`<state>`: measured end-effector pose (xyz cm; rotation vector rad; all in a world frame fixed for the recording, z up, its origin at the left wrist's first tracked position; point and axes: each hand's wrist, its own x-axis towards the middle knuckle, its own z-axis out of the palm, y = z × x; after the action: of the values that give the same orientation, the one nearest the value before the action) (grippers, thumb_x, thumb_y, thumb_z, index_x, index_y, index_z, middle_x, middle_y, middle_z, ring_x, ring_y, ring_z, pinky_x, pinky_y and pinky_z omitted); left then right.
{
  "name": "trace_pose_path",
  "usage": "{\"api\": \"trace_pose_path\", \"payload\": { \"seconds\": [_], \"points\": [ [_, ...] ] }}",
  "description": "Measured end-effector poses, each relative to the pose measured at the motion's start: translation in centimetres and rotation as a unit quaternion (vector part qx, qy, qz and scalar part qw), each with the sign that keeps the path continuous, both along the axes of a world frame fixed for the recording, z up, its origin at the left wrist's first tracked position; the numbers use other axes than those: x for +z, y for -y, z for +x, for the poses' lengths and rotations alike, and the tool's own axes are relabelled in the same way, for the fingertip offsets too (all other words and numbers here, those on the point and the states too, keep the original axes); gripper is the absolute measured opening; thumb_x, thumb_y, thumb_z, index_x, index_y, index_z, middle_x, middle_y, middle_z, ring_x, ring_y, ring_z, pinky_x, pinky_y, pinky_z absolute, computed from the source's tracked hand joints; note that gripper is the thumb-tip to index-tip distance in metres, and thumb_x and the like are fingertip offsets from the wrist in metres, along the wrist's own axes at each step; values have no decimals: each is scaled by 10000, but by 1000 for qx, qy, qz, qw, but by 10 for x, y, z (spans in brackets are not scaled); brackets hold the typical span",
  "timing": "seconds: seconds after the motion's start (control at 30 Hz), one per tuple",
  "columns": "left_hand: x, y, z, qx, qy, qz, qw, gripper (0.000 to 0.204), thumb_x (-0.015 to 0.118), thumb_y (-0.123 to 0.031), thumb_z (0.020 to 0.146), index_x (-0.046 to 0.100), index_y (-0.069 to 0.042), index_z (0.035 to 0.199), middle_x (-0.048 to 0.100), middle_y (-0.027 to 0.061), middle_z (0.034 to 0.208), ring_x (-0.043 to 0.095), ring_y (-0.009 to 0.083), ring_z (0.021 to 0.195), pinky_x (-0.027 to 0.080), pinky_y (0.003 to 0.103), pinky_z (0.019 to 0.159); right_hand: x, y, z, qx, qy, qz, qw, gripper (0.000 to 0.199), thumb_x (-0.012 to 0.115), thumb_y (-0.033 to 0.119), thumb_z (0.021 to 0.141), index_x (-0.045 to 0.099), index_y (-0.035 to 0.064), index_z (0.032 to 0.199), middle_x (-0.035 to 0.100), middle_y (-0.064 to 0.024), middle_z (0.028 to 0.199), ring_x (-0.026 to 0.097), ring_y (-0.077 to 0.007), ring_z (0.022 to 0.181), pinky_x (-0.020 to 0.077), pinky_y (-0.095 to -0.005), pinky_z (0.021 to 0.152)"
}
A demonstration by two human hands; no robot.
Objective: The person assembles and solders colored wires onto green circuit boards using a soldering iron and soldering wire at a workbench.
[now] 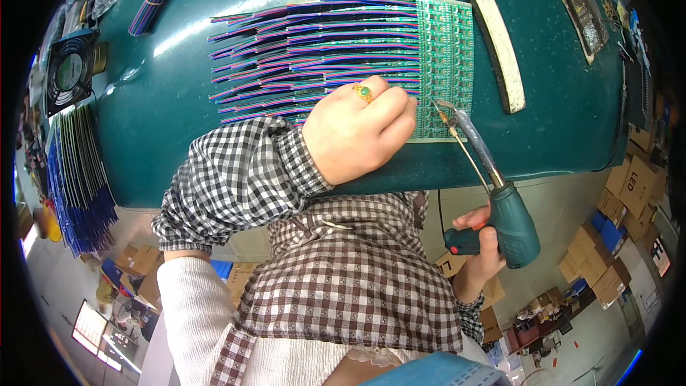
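My left hand, with a green-stone ring, is closed over the lower rows of multicoloured wires. Its fingertips are hidden, so what they pinch does not show. The wires run leftward from a green circuit board panel lying flat on the table. In my right hand is a dark green soldering gun, gripped by its handle below the table's front edge. The gun's tip and a thin feed tube meet over the lower part of the panel, just right of my left fingers.
A curved white strip lies right of the panel on the green tabletop. A tied wire bundle is at the far left. A fan stands at the left edge, above hanging wires. Cardboard boxes are stacked at right.
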<state>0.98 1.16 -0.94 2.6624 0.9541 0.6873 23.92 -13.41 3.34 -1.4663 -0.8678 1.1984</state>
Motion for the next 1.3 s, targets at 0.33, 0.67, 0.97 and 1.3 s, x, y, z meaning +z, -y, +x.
{"api": "trace_pose_path", "payload": {
  "seconds": [0.33, 0.67, 0.97, 1.3],
  "points": [
    [-2, -1, 1, 0, 10, 12, 1000, 324, 631, -75, 690, 648, 5, 1003, 547, 39, 863, 565, 168, 764, 500, 272, 611, -1, 0, -3, -5, -28, -10, 1000, 259, 650, 136, 844, 563, -66, 980, 607, -142, 864, 628, -254, 778, 537, -385, 729],
    [-1, 0, 0, 9, 16, 12, 1000, 324, 629, -71, 678, 651, 4, 992, 550, 41, 858, 570, 172, 758, 500, 274, 616, -6, -2, -6, 12, 28, 0, 1000, 275, 599, 180, 862, 553, -83, 928, 580, -155, 802, 605, -244, 722, 556, -375, 652],
    [-1, -1, 0, 7, 14, 13, 1000, 327, 625, -73, 675, 651, 5, 991, 550, 41, 855, 568, 171, 749, 496, 272, 609, -6, -2, -8, 2, 30, -11, 999, 244, 593, 156, 855, 549, -77, 914, 566, -146, 785, 589, -238, 717, 554, -377, 655],
    [-2, -1, 1, 6, 15, 17, 1000, 318, 625, -70, 677, 653, 2, 985, 545, 40, 848, 563, 167, 745, 491, 268, 599, -7, -1, -9, 0, 34, 1, 999, 260, 594, 160, 862, 546, -86, 931, 567, -146, 782, 586, -238, 691, 555, -379, 634]
  ]
}}
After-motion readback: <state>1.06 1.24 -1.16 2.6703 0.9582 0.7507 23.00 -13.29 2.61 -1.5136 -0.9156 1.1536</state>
